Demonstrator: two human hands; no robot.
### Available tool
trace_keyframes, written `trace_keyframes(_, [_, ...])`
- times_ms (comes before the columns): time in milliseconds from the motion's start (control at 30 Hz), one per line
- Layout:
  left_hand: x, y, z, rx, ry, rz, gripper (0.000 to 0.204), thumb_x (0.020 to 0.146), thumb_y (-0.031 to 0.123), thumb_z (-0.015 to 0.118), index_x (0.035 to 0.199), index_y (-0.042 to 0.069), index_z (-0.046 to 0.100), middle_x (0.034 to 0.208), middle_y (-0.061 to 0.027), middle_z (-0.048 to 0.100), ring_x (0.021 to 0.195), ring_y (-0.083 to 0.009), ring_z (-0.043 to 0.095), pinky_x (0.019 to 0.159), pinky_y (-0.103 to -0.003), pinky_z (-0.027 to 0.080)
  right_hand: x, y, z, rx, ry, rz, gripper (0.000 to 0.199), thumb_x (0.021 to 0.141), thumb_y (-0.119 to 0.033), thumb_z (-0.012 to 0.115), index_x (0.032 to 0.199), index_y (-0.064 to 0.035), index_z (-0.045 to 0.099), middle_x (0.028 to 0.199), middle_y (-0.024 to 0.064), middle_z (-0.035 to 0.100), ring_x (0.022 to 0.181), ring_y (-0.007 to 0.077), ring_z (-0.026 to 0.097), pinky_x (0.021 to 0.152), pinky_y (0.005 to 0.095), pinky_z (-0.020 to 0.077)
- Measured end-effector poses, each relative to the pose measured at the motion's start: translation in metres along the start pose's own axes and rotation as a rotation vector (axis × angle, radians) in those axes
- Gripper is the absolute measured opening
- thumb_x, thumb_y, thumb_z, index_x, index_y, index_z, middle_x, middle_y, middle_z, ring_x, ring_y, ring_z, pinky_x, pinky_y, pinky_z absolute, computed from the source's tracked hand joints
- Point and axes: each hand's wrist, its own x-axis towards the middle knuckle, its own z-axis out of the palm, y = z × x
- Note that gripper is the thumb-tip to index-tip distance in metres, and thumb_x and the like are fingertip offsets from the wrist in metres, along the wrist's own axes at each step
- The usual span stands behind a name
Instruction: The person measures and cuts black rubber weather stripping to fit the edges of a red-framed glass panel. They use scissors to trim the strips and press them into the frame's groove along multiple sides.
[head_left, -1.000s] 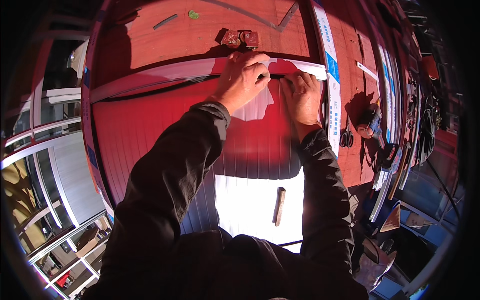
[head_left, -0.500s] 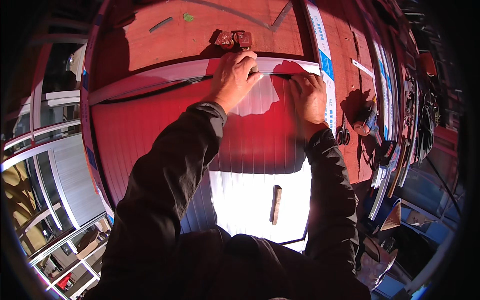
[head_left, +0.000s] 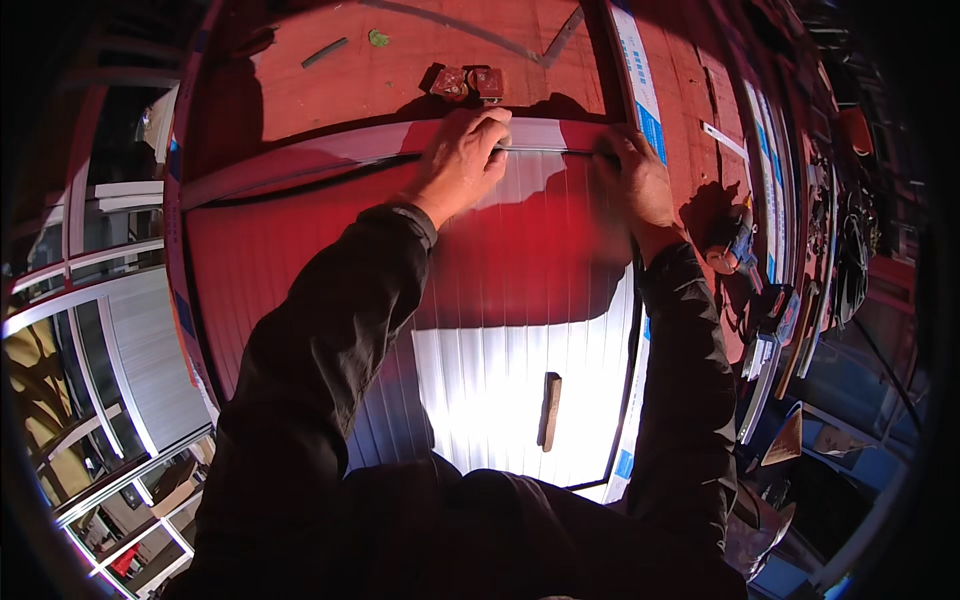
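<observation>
Both hands are working along one line at the far edge of a ribbed white panel (head_left: 520,340). That panel is the biggest thing here, lying flat on a reddish-brown workbench (head_left: 330,80) and reaching from under the wrists back toward the person's body. Across its far edge, directly beneath both palms, a long pale frame profile (head_left: 300,165) is lying crosswise, and a thin dark sealing strip (head_left: 545,151) is running along the joint between profile and panel.

The left hand (head_left: 462,152) is pressing down on the profile with fingers curled together, fingertips bearing on the strip; whether it is pinching the strip or only pushing it, I cannot tell. The right hand (head_left: 632,178) is sitting a little to the right of it, fingers bent and closed over the same line near the panel's corner, seemingly pinching or seating the strip's end there.

Judging from how things are lying, the short stretch between the two hands is looking straight and seated. Left of the left hand, the dark line is trailing loosely along the profile and appears not yet pressed home, so most of that edge seems left to do.

Beyond the left hand's knuckles two small reddish blocks (head_left: 468,82) are resting on the bench. Right of the right wrist a power drill (head_left: 735,240) is lying on its side. Near the elbows, a small wooden stick (head_left: 550,410) is resting on the panel.
</observation>
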Motion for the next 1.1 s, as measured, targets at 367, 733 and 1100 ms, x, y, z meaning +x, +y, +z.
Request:
trace_keyframes(367, [-0.064, -0.033, -0.088, 0.265, 0.075, -0.029, 0.026, 0.083, 0.016, 0.071, 0.104, 0.005, 0.064, 0.133, -0.0128, 0.058, 0.127, -0.0331, 0.05, 0.107, -0.048, 0.039, -0.002, 0.007, -0.001, 0.098, -0.092, 0.12, 0.029, 0.086, -0.008, 0.062, 0.114, -0.0062, 0.067, 0.119, 0.0148, 0.063, 0.11, 0.0358, 0.062, 0.094, 0.0409, 0.051])
trace_keyframes(733, [-0.143, -0.101, -0.2, 0.312, 0.27, -0.213, 0.032, 0.073, 0.014, 0.077, 0.102, 0.006, 0.068, 0.126, -0.0174, 0.06, 0.128, -0.0368, 0.051, 0.112, -0.05, 0.038, 0.067, -0.253, 0.142, 0.22, 0.029, -0.257, 0.03, 0.075, -0.023, 0.075, 0.099, -0.0081, 0.069, 0.127, 0.013, 0.058, 0.123, 0.034, 0.051, 0.112, 0.0496, 0.0316])
trace_keyframes(1100, [-0.123, -0.124, -0.183, 0.229, 0.226, -0.086, 0.026, 0.073, 0.006, 0.071, 0.096, 0.001, 0.06, 0.105, -0.0158, 0.065, 0.105, -0.0345, 0.06, 0.092, -0.044, 0.05, 0.082, -0.261, 0.151, 0.198, -0.02, -0.223, 0.038, 0.076, -0.022, 0.077, 0.107, -0.0073, 0.061, 0.101, 0.0106, 0.061, 0.099, 0.031, 0.059, 0.094, 0.0457, 0.0423])
